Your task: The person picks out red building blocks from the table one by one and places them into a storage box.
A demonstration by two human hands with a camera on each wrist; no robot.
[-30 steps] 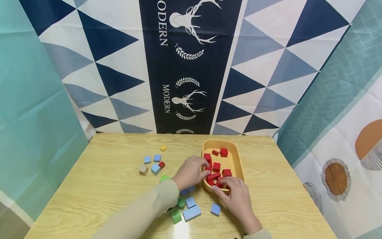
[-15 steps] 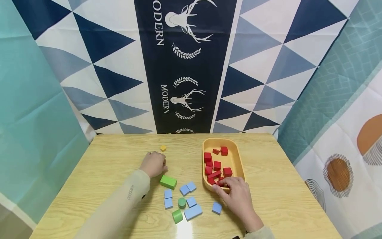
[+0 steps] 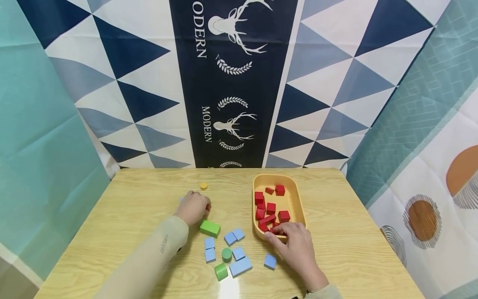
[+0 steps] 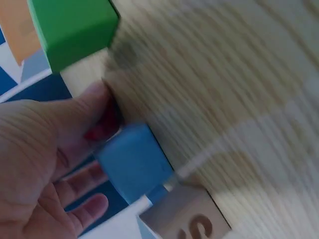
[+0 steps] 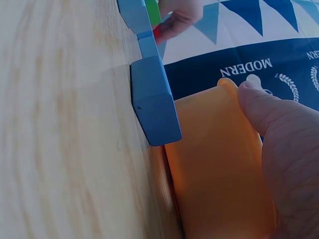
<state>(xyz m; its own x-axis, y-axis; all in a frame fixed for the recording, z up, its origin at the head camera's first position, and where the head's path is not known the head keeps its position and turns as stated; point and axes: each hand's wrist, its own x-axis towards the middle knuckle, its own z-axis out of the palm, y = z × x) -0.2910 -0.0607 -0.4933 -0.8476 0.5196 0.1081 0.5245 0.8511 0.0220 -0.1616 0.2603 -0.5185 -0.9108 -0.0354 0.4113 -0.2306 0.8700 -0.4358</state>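
My left hand (image 3: 192,207) pinches a small red block (image 4: 105,124) between thumb and fingers, low over the table. In the left wrist view, a light-blue cube (image 4: 134,162) sits right beside that block, with a plain wooden block (image 4: 187,214) bearing a dark mark just past it. A green rectangular block (image 3: 210,228) lies close to the left wrist. My right hand (image 3: 296,245) grips the near rim of an orange-yellow tray (image 3: 300,205), its thumb on the outer edge in the right wrist view. Several red blocks (image 3: 271,208) lie inside the tray.
Left of the tray's near end lie several blue blocks (image 3: 240,266), a green cylinder (image 3: 227,254) and a green rounded block (image 3: 221,272). One blue block (image 3: 270,261) is near the right hand. A small yellow disc (image 3: 203,186) lies toward the table's back.
My left hand has gone from over the tray leftward to the far-left blocks, and now red shows between its fingers. The right hand has stayed at the tray's rim.
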